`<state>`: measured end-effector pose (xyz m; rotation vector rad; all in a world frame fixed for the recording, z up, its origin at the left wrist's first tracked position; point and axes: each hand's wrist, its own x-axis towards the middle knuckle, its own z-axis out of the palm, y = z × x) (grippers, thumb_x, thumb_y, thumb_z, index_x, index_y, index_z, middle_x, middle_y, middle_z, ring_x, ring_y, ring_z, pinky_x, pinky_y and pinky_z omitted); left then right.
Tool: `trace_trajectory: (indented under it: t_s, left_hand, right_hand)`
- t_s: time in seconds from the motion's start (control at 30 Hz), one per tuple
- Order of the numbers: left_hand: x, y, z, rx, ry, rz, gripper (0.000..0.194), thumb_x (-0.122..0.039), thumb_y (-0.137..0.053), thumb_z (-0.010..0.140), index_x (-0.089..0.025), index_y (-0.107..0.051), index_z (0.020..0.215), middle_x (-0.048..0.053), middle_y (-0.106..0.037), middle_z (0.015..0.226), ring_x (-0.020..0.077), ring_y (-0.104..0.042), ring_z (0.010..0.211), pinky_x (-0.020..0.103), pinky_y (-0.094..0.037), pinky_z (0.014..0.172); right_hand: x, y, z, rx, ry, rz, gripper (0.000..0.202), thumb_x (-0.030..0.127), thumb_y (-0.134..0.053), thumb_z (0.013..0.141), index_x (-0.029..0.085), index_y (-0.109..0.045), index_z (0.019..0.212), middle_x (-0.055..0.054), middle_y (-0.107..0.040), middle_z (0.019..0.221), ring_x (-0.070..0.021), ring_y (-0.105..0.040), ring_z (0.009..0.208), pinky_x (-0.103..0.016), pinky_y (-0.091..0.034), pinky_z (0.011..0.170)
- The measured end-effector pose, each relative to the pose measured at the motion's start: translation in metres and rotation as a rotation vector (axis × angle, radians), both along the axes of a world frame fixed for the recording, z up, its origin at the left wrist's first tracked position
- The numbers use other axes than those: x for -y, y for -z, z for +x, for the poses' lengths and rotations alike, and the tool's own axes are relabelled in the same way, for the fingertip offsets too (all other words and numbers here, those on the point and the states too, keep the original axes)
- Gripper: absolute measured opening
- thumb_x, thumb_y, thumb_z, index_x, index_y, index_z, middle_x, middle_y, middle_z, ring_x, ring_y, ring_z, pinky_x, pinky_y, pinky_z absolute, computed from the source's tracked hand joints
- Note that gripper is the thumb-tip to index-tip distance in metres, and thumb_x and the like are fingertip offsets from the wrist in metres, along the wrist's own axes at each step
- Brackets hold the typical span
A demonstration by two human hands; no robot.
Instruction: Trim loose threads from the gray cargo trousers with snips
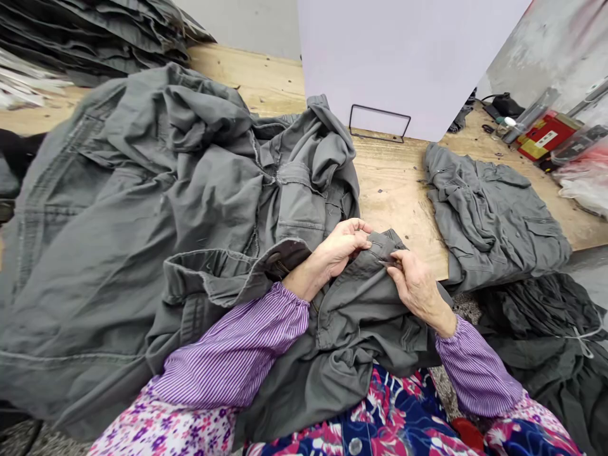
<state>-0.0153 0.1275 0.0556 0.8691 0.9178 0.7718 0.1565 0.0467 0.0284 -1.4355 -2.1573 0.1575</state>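
Grey-green trousers (351, 310) lie across my lap and over the table's front edge, with the waistband and an open zip fly showing. My left hand (346, 244) pinches the waistband near its buttonhole end. Opposite it, my right hand (415, 285) grips the same waistband between thumb and fingers, a short way to the right. Something small and dark shows at the right fingertips, too small to name. More trousers of the same cloth (199, 183) lie heaped to the left, crumpled, some with seams outward.
Folded trousers (494, 215) are stacked at the table's right edge, with a tied dark bundle (541, 310) below. A white board (399, 57) stands behind a black wire frame (380, 123). A red box (546, 136) and plastic bags sit far right. Another garment pile (95, 38) rises at back left.
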Motion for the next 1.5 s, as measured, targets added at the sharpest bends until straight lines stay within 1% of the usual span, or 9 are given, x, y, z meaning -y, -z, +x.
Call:
trace_trajectory:
  t_s: [0.23,0.47,0.57,0.83,1.03,1.23,1.33,1.43,1.5]
  left_hand:
    - [-0.001,0.001,0.0,-0.032,-0.009,-0.021,0.031,-0.007,-0.057,0.055,-0.017,-0.046,0.082,-0.008,-0.044,0.05,0.0045,-0.036,0.041,0.018,-0.022,0.044]
    - [0.002,0.0,0.001,-0.039,0.018,0.052,0.031,-0.006,-0.055,0.055,-0.017,-0.045,0.082,-0.009,-0.041,0.048,0.0041,-0.033,0.04,0.019,-0.02,0.043]
    - [0.003,0.001,0.001,-0.047,0.024,0.057,0.03,-0.008,-0.055,0.058,-0.017,-0.045,0.085,-0.008,-0.044,0.051,0.0041,-0.035,0.042,0.018,-0.022,0.044]
    - [0.003,0.004,0.001,-0.098,0.045,0.064,0.034,-0.005,-0.052,0.058,-0.018,-0.042,0.088,-0.008,-0.044,0.052,0.0043,-0.033,0.041,0.019,-0.02,0.042]
    - [0.003,0.001,0.001,-0.071,0.011,0.061,0.034,-0.006,-0.054,0.057,-0.018,-0.041,0.086,-0.009,-0.041,0.05,0.0043,-0.033,0.039,0.019,-0.02,0.042]
    - [0.004,0.0,0.002,-0.01,0.017,0.03,0.035,-0.007,-0.056,0.056,-0.019,-0.041,0.086,-0.01,-0.041,0.05,0.0045,-0.035,0.04,0.018,-0.024,0.043]
    - [0.004,0.001,0.001,-0.005,0.001,0.044,0.035,-0.008,-0.057,0.056,-0.019,-0.041,0.085,-0.009,-0.042,0.049,0.0047,-0.034,0.039,0.019,-0.023,0.042]
    - [0.003,0.002,0.001,-0.002,-0.015,0.04,0.034,-0.008,-0.057,0.056,-0.019,-0.042,0.084,-0.009,-0.043,0.049,0.005,-0.035,0.039,0.019,-0.022,0.042]
    - [0.003,0.002,0.001,-0.007,-0.034,0.029,0.033,-0.007,-0.056,0.055,-0.019,-0.042,0.083,-0.009,-0.043,0.05,0.0052,-0.036,0.04,0.019,-0.022,0.043]
  right_hand:
    - [-0.011,0.01,-0.005,0.183,-0.004,0.187,0.018,0.027,-0.039,0.093,0.014,-0.052,0.097,-0.009,-0.06,0.082,-0.022,-0.054,0.076,-0.033,-0.043,0.065]
    - [-0.014,0.012,-0.004,-0.205,0.01,0.136,0.016,0.025,-0.046,0.091,0.017,-0.051,0.103,-0.006,-0.061,0.085,-0.016,-0.057,0.073,-0.028,-0.046,0.064]
    - [-0.018,0.008,-0.012,-0.181,-0.056,0.196,0.026,0.027,-0.054,0.086,0.017,-0.052,0.11,-0.005,-0.061,0.081,-0.0164,-0.054,0.07,-0.029,-0.045,0.064]
    - [-0.032,0.004,-0.025,0.041,-0.13,0.293,0.021,0.003,-0.042,0.079,0.018,-0.056,0.077,-0.002,-0.054,0.062,-0.0157,-0.046,0.061,-0.028,-0.035,0.057]
    - [-0.025,0.007,-0.01,-0.196,-0.142,0.182,0.018,0.003,-0.042,0.078,0.019,-0.046,0.072,0.0,-0.052,0.065,-0.0128,-0.049,0.06,-0.024,-0.037,0.058]
    - [-0.015,0.009,-0.004,-0.372,-0.01,0.076,0.02,0.017,-0.042,0.088,0.02,-0.042,0.069,0.002,-0.048,0.061,-0.0104,-0.046,0.055,-0.022,-0.035,0.053]
    - [-0.009,0.013,-0.004,-0.369,0.043,0.052,0.012,0.027,-0.045,0.089,0.019,-0.047,0.08,0.001,-0.05,0.065,-0.0119,-0.049,0.057,-0.024,-0.039,0.055]
    - [-0.003,0.019,0.001,-0.335,0.109,0.045,0.026,0.037,-0.044,0.09,0.017,-0.046,0.105,-0.004,-0.056,0.079,-0.0154,-0.054,0.066,-0.028,-0.045,0.061]
    - [0.0,0.022,0.004,-0.267,0.126,0.082,0.026,0.035,-0.039,0.091,0.017,-0.045,0.108,-0.006,-0.056,0.083,-0.0169,-0.054,0.07,-0.03,-0.046,0.064]
